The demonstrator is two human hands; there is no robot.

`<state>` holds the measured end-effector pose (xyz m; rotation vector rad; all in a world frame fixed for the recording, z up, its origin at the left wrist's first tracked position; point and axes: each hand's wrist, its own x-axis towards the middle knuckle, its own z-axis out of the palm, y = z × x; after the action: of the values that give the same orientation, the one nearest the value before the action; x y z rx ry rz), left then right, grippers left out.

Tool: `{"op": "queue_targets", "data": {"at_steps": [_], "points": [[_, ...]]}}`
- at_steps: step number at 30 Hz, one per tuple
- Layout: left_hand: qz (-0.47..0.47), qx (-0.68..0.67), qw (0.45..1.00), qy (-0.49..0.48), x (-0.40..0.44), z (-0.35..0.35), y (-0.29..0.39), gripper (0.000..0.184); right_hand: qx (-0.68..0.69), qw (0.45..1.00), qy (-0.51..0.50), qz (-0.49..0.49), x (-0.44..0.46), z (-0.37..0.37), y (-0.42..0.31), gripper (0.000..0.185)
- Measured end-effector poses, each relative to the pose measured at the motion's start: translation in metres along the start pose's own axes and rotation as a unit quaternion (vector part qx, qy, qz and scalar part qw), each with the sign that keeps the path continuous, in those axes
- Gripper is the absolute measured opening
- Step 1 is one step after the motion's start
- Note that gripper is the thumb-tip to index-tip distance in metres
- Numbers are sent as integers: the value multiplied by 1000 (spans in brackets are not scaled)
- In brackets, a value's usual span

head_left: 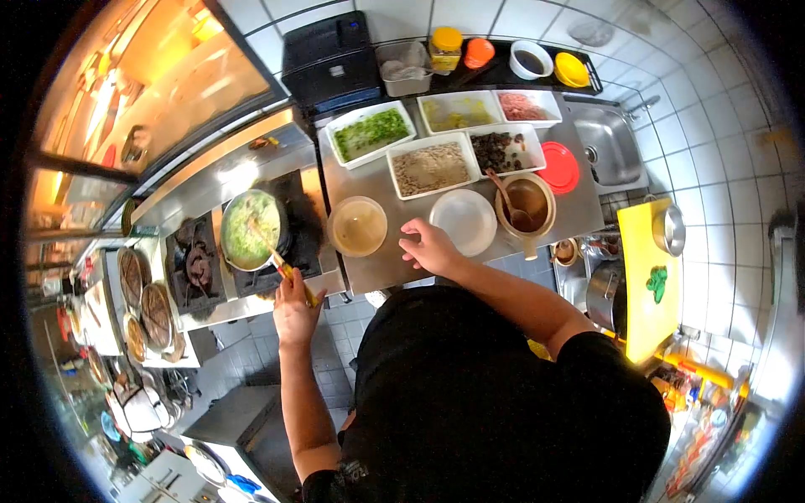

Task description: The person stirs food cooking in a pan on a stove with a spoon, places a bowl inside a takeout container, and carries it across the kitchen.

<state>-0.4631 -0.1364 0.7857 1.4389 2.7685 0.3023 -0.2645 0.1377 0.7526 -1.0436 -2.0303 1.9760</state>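
Note:
At the stove, my left hand point(295, 308) is wrapped round the yellow and red handle point(288, 273) of the pan. Green, soupy food fills the pan point(253, 228), and a utensil rests in it. Over the steel counter my right hand point(426, 246) is held with its fingers apart and slightly curled, nothing in it. It is between a round tub of pale brown content point(358, 226) and a white round bowl or plate point(463, 222). Further right, a pot of brown sauce point(527, 210) has a wooden spoon point(506, 198) in it.
White trays of chopped greens point(371, 132), pale bits point(429, 165) and dark pieces point(503, 152) stand behind. A red lid point(559, 168), a sink point(605, 147) and a yellow board point(650, 281) are at the right. An unused burner point(197, 264) lies left of the pan.

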Motion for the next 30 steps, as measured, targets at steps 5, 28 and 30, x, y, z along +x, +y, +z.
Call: {"op": "queue_targets", "data": {"at_steps": [5, 28, 30], "points": [[3, 61, 997, -48, 3, -36, 24, 91, -194, 930, 230, -210, -25, -77, 3, 30], [102, -96, 989, -47, 80, 40, 176, 38, -581, 742, 243, 231, -92, -351, 241, 37], [96, -113, 988, -45, 82, 46, 185, 37, -403, 806, 429, 63, -102, -357, 214, 38]]}}
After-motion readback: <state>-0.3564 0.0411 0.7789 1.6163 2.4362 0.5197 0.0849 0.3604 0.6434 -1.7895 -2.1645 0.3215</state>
